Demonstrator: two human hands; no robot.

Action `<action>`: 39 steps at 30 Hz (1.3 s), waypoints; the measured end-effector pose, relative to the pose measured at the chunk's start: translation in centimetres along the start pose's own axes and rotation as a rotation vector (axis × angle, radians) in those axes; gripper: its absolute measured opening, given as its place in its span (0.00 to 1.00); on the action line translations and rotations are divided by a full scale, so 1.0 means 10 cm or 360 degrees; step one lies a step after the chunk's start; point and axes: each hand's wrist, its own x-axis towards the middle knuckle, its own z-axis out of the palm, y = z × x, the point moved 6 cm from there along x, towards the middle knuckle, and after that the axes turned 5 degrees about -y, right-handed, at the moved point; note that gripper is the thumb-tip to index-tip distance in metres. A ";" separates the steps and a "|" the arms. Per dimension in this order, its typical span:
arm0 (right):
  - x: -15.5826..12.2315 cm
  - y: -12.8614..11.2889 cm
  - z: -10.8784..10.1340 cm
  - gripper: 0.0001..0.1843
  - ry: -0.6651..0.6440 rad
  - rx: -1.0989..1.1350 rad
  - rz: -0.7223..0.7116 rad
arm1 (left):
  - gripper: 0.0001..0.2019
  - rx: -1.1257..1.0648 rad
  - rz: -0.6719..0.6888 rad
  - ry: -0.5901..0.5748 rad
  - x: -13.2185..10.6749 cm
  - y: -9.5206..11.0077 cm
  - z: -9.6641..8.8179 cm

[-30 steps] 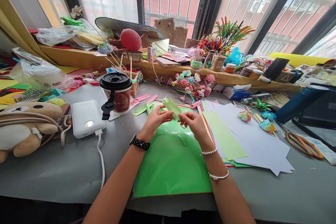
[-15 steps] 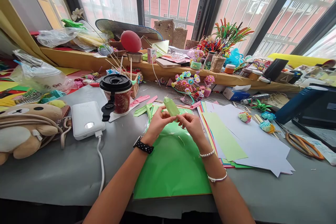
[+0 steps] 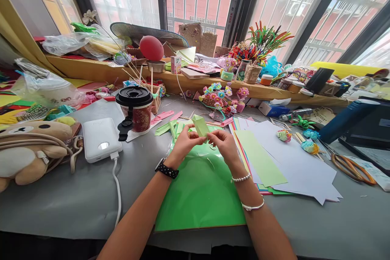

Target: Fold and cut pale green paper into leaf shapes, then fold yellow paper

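Observation:
Between my two hands is a folded piece of light green paper (image 3: 200,125), held up above a glossy green mat (image 3: 202,199). My left hand (image 3: 186,143) pinches its lower left side, thumb in front. Fingers of my right hand (image 3: 223,144) are closed on its lower right corner. A thin pale curl of paper (image 3: 212,146) shows just beneath the right fingertips. Folded green paper strips (image 3: 166,128) lie just beyond the left hand, with pink folded strips (image 3: 164,115) behind them.
Left of the mat stand a lidded paper cup (image 3: 137,109) and a white power bank (image 3: 102,140) with its cable. On the right lie white paper sheets (image 3: 304,162), a light green strip (image 3: 258,156), paper flowers (image 3: 310,146) and scissors (image 3: 353,168). Crocheted-looking flowers (image 3: 219,95) stand at the back.
The folded green paper has tilted more upright and now shows a broader face. My right fingers have shifted slightly, and the pale curl beneath them has come into view.

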 end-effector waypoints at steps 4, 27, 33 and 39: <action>0.00 -0.03 0.00 0.12 -0.0032 0.0054 0.0015 | 0.28 -0.0001 -0.0009 -0.0015 0.00 0.00 0.00; 0.00 -0.03 0.08 0.11 -0.0249 -0.0057 0.0000 | 0.20 -0.0252 0.0000 -0.0059 -0.01 0.04 0.00; 0.00 -0.01 0.06 0.10 -0.0477 -0.0059 0.0035 | 0.15 -0.0289 -0.0001 -0.0008 -0.01 0.10 -0.12; 0.00 -0.04 0.06 0.12 -0.0419 0.0036 0.0055 | 0.17 -0.0292 0.0113 0.0224 -0.01 0.11 -0.17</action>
